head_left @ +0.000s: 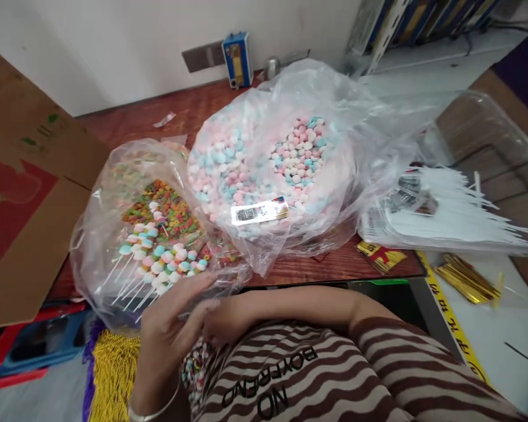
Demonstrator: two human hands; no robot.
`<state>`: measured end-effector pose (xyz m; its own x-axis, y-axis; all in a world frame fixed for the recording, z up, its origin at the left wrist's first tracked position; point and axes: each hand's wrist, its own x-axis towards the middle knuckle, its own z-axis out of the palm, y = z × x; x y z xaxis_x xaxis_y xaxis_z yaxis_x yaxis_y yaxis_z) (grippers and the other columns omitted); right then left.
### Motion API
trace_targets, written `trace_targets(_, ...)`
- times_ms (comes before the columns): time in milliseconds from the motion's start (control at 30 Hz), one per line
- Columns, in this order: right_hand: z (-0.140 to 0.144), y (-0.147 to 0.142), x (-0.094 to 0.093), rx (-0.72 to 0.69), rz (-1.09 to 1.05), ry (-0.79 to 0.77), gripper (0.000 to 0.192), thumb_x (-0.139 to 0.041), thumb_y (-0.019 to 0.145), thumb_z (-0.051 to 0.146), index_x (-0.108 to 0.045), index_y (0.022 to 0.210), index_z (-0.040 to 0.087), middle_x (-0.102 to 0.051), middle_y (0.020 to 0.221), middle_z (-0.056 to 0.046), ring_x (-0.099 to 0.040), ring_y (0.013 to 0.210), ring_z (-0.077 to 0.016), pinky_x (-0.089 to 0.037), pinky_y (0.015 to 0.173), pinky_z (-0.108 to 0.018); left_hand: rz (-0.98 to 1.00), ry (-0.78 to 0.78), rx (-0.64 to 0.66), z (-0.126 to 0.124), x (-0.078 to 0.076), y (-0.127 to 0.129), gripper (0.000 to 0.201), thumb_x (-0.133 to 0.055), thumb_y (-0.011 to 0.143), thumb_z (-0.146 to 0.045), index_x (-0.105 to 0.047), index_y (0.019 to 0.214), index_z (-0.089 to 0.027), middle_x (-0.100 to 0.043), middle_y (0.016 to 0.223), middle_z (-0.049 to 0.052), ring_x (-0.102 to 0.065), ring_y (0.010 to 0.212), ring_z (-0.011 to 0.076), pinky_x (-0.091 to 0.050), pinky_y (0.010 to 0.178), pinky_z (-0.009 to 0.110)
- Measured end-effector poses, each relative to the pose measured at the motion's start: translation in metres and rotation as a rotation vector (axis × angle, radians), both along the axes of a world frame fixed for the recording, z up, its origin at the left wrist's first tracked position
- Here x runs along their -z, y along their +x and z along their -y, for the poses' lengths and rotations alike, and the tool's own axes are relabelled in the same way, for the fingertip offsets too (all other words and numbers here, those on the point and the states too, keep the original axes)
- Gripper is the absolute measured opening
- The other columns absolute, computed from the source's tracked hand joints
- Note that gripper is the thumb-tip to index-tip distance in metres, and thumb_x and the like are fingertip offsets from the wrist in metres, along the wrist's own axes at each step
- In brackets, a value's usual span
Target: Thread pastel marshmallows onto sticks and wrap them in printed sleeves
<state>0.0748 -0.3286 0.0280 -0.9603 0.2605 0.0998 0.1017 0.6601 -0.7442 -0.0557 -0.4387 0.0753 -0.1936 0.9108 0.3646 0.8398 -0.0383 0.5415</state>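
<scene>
My left hand [171,334], with a bangle at its wrist, is in front of the bags near my body. Its thumb and forefinger are apart, and nothing shows between them. My right hand [223,321] reaches across from the right and meets the left; its fingers are mostly hidden behind the left thumb. Just beyond lie marshmallow sticks [158,258] in pink, white and blue, on a clear plastic bag [88,234] of small colourful ring-shaped pieces [176,208]. Below the hands, small multicoloured pieces [196,372] show in part by my shirt.
A large clear bag of pastel marshmallows [299,149] fills the middle of the wooden table [127,120]. At right a clear plastic box [449,240] holds white sticks [453,205], near gold twist ties [466,278]. A cardboard box [35,140] borders the left, and a blue box [237,58] stands behind.
</scene>
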Motion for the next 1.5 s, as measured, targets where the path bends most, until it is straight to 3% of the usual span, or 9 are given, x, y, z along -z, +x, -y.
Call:
trace_targets(133, -0.052, 0.055, -0.003, -0.238, 0.029, -0.070, 0.017, -0.071, 0.079, 0.012, -0.069, 0.064, 0.020, -0.067, 0.060, 0.005, -0.052, 0.053, -0.0097, -0.038, 0.055, -0.021, 0.072, 0.154, 0.074, -0.085, 0.024, 0.014, 0.017, -0.062, 0.095, -0.018, -0.075, 0.105, -0.022, -0.079, 0.098, 0.004, -0.073, 0.092, 0.0179, -0.058, 0.085, 0.031)
trace_targets(367, -0.149, 0.091, 0.012, 0.774, -0.143, -0.128, 0.023, -0.058, 0.090, 0.029, -0.068, 0.108, 0.018, -0.072, 0.103, -0.007, -0.064, 0.085, -0.0201, -0.048, 0.074, -0.031, 0.020, 0.169, 0.066, -0.178, 0.068, 0.042, 0.014, -0.059, 0.096, -0.018, -0.072, 0.102, -0.020, -0.075, 0.097, 0.007, -0.069, 0.095, 0.0208, -0.055, 0.084, 0.035)
trace_targets(500, -0.185, 0.064, 0.034, 0.793, -0.007, -0.014, 0.049, -0.065, 0.080, 0.023, -0.060, 0.129, 0.016, -0.068, 0.122, -0.014, -0.063, 0.097, -0.0241, -0.048, 0.082, -0.035, 0.097, 0.121, 0.068, -0.181, 0.080, 0.042, 0.012, -0.061, 0.095, -0.017, -0.072, 0.098, -0.022, -0.074, 0.093, 0.006, -0.068, 0.092, 0.0199, -0.054, 0.082, 0.033)
trace_targets(733, -0.191, 0.055, 0.033, 0.714, 0.115, 0.086, 0.014, -0.056, 0.089, 0.022, -0.066, 0.080, 0.019, -0.070, 0.086, -0.007, -0.060, 0.082, -0.0216, -0.040, 0.072, -0.031, 0.362, 0.060, 0.049, -0.170, 0.078, 0.043, 0.013, -0.064, 0.091, -0.018, -0.076, 0.093, -0.022, -0.076, 0.093, 0.006, -0.069, 0.092, 0.0212, -0.053, 0.084, 0.034)
trace_targets(967, -0.175, 0.067, 0.014, 0.714, -0.231, 0.208, 0.024, -0.050, 0.098, 0.024, -0.074, 0.102, 0.022, -0.075, 0.119, -0.010, -0.065, 0.111, -0.0272, -0.042, 0.095, -0.041, 1.501, -0.480, 0.158, -0.159, 0.071, 0.072, 0.040, -0.082, 0.080, -0.040, -0.078, 0.114, -0.019, -0.078, 0.105, 0.011, -0.074, 0.088, 0.0205, -0.057, 0.082, 0.033)
trace_targets(1133, -0.157, 0.078, -0.019, 0.615, -0.333, -0.102, 0.022, -0.052, 0.099, 0.027, -0.068, 0.086, 0.021, -0.068, 0.077, 0.000, -0.061, 0.073, -0.0164, -0.045, 0.071, -0.028, 1.956, -0.146, 0.155, -0.169, 0.058, 0.084, 0.055, -0.091, 0.070, -0.030, -0.071, 0.121, -0.025, -0.070, 0.129, 0.007, -0.068, 0.116, 0.0209, -0.051, 0.104, 0.036)
trace_targets(1267, -0.149, 0.080, -0.029, 0.592, -0.281, -0.230, 0.026, -0.054, 0.098, 0.030, -0.063, 0.076, 0.020, -0.061, 0.070, 0.002, -0.054, 0.067, -0.0140, -0.041, 0.065, -0.026, 1.902, 0.105, -0.060, -0.176, 0.049, 0.080, 0.043, -0.092, 0.067, -0.035, -0.076, 0.104, -0.021, -0.075, 0.105, 0.004, -0.071, 0.097, 0.0165, -0.057, 0.086, 0.028)
trace_targets(1367, -0.142, 0.073, -0.021, 0.592, -0.298, -0.398, 0.017, -0.061, 0.094, 0.035, -0.069, 0.091, 0.020, -0.069, 0.085, -0.001, -0.061, 0.080, -0.0164, -0.046, 0.072, -0.027, 1.799, 0.190, -0.285, -0.178, 0.050, 0.074, 0.035, -0.095, 0.060, -0.032, -0.076, 0.084, -0.016, -0.075, 0.087, 0.003, -0.070, 0.077, 0.0120, -0.054, 0.069, 0.022)
trace_targets(1500, -0.127, 0.057, -0.008, 0.675, -0.370, -0.545, 0.022, -0.066, 0.090, 0.041, -0.070, 0.094, 0.019, -0.069, 0.088, -0.002, -0.061, 0.082, -0.0172, -0.046, 0.073, -0.027, 1.725, 0.254, -0.296, -0.178, 0.050, 0.072, 0.039, -0.098, 0.052, -0.033, -0.073, 0.074, -0.014, -0.073, 0.075, 0.001, -0.067, 0.069, 0.0112, -0.055, 0.070, 0.024)
